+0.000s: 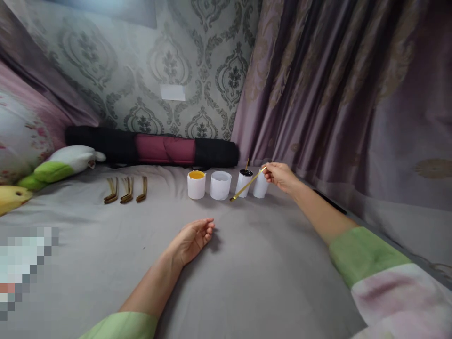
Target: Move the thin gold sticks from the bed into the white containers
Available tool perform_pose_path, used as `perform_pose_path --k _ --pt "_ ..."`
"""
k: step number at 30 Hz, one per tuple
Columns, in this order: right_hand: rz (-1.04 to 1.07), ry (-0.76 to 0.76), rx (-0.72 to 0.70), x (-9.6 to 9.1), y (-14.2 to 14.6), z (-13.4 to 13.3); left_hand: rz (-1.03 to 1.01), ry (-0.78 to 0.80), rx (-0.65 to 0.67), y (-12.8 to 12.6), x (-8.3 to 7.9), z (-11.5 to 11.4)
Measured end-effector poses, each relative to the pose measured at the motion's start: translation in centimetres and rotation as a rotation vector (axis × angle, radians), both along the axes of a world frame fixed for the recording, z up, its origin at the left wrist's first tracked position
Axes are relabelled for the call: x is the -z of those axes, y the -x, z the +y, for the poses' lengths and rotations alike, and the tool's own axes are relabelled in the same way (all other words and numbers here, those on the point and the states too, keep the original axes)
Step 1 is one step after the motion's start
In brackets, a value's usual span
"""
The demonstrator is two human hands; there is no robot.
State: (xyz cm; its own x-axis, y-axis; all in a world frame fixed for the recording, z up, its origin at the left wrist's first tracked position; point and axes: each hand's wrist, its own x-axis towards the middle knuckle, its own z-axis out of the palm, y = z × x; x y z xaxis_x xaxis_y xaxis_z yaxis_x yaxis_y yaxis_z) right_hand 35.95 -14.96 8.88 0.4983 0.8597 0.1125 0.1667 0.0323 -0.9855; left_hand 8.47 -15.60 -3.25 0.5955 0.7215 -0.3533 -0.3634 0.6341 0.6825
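Several white cups stand in a row on the grey bed sheet [247,263]. The left cup [196,184] holds yellow paint, the one beside it [221,185] looks white inside, the third cup [243,182] holds dark paint with a stick in it, and the fourth cup [260,185] is partly behind my fingers. My right hand [280,176] pinches a thin golden brush [247,184] that slants down to the left in front of the third cup. My left hand [192,240] rests on the sheet, palm up, fingers loosely curled, holding nothing.
Three pairs of golden brushes [126,189] lie at the left on the sheet. A black and maroon bolster [155,148] lies along the wall. A green and white plush toy [61,165] and a floral pillow [17,136] are at the left, curtains [353,94] at the right.
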Motion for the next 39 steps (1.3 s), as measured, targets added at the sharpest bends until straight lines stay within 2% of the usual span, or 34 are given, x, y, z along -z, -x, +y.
perform_pose_path --k 8,17,39 --pt "-0.102 -0.020 0.104 -2.9 -1.7 0.3 -0.022 0.050 -0.003 -0.1 -0.1 0.3" --pt "-0.206 -0.037 0.204 -5.3 -2.8 1.3 -0.023 0.055 -0.008 -0.1 -0.2 0.1" --pt "-0.325 -0.010 0.306 -7.5 -3.3 4.1 -0.042 0.057 -0.017 -0.1 0.0 0.3"
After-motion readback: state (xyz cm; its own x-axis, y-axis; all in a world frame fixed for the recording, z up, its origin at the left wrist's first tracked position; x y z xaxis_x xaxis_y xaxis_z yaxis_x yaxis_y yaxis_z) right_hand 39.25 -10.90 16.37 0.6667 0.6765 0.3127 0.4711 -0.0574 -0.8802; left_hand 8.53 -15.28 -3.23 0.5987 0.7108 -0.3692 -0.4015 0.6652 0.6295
